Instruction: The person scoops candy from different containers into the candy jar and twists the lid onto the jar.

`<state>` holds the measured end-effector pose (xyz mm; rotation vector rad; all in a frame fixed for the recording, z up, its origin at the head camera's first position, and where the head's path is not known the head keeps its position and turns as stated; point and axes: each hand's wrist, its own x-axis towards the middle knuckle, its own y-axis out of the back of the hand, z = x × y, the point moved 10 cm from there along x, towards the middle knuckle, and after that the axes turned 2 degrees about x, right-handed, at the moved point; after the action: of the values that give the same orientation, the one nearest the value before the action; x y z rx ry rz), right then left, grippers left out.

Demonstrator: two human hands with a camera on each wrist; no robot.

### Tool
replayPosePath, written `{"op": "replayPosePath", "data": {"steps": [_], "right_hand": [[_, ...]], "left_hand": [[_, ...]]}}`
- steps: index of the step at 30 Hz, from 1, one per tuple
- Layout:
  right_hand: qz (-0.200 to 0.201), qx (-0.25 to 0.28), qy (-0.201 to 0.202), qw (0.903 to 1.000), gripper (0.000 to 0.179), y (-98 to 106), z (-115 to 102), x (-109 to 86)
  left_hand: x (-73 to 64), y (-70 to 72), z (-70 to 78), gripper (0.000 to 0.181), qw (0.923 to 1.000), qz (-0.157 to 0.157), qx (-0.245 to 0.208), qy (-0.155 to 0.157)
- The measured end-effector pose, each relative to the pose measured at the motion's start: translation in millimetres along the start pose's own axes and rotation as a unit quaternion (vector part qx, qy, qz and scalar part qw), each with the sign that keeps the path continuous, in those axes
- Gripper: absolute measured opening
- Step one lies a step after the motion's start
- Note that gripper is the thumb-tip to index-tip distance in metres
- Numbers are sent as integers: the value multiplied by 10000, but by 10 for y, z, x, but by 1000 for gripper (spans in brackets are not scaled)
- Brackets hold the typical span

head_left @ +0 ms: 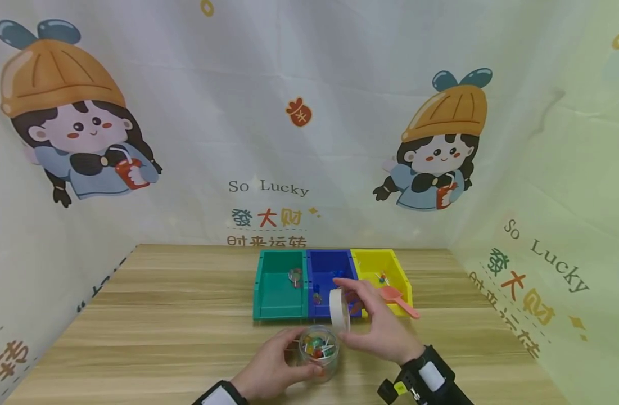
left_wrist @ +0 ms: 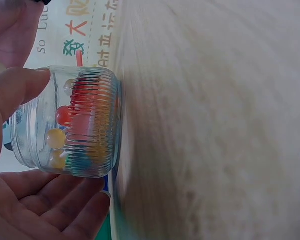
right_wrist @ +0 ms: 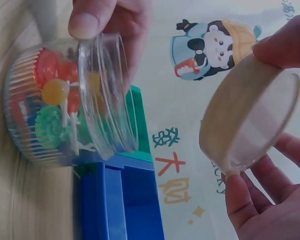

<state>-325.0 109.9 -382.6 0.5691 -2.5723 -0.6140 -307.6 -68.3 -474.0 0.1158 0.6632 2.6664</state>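
A clear ribbed jar [head_left: 318, 351] stands on the wooden table with its mouth uncovered. Small coloured balls on white sticks, like pushpins or tiny lollipops [right_wrist: 55, 92], fill its lower part. My left hand [head_left: 279, 360] grips the jar from the side, thumb on the near side and fingers round the far side. Just above and right of the jar's mouth, my right hand [head_left: 380, 323] holds a round whitish lid [right_wrist: 235, 110] by its rim between thumb and fingers. The lid is tilted on edge, apart from the jar.
Behind the jar are three joined bins: green [head_left: 281, 312], blue [head_left: 329, 256] and yellow [head_left: 377, 256]. Small items lie in them. A pink scoop [head_left: 400, 301] rests over the yellow bin's front edge. A printed cloth [head_left: 339, 169] hangs behind and beside the table.
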Motion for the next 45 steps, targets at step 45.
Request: {"op": "replayPosePath", "data": {"steps": [45], "right_hand": [[-1475, -709, -579, 9848, 26, -562, 248, -60]], "left_hand": [[44, -66, 32, 79, 9992, -154, -321, -174]]}}
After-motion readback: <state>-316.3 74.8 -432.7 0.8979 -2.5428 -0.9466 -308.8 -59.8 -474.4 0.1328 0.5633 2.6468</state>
